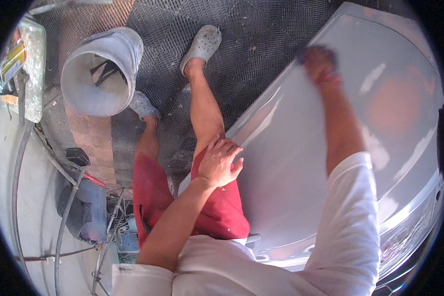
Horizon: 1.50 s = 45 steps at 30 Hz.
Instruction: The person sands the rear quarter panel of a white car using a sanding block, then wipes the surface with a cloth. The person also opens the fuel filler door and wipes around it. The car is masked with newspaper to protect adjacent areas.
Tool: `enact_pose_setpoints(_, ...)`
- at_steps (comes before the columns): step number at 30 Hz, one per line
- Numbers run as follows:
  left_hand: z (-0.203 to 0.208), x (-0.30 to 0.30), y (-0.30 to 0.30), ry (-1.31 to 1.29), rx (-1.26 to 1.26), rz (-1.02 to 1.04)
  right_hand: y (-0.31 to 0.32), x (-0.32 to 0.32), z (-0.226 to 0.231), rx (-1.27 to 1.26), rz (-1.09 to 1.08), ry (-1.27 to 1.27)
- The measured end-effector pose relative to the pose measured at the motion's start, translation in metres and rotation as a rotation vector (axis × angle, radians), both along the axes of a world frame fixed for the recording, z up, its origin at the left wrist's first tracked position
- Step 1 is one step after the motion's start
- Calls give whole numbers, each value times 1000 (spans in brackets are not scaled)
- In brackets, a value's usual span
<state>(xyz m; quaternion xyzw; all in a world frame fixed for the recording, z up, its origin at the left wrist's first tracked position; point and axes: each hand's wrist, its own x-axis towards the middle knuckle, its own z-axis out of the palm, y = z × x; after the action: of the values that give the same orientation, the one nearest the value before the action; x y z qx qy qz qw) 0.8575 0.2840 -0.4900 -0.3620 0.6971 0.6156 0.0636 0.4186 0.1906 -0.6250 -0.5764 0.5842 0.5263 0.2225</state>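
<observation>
My left hand [220,161] rests on my knee, its fingers stretched out and slightly apart, with nothing in it. On the far left edge of a grey car hood [291,163], my right hand [321,65] presses down, smeared by motion. Something dark shows at its fingers, too blurred to name. The hood's surface is dull and patchy, with pale spots and an orange-brown patch [394,104] to the right of my right forearm.
A white bucket [69,84] with a dark-and-light item inside stands at the far left on the textured mat [266,34]. Metal stand legs [66,212], a bluish plastic container [92,207] and a pale, stained surface with a yellow can [14,63] line the left side.
</observation>
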Motion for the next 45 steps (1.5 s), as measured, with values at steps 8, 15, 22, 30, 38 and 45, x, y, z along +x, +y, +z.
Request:
enact_pose_setpoints(8, 14, 200, -38, -344, -249, -208, 78, 83, 6, 168, 145, 185)
enact_pose_setpoints(15, 3, 337, -43, -518, -315, -257, 344, 371, 9, 333, 194, -244)
enact_pose_setpoints(22, 2, 381, -10, -529, -271, -241, 476, 528, 101, 524, -643, -469)
enact_pose_setpoints(30, 9, 385, 46, -536, -228, -196, 198, 183, 94, -109, 180, 102)
enact_pose_setpoints(38, 14, 388, 61, -506, -253, -106, 329, 344, 146, 31, -60, 41)
enact_pose_setpoints(45, 31, 431, 68, -568, -38, 298, 435, 496, 299, 509, -576, -298)
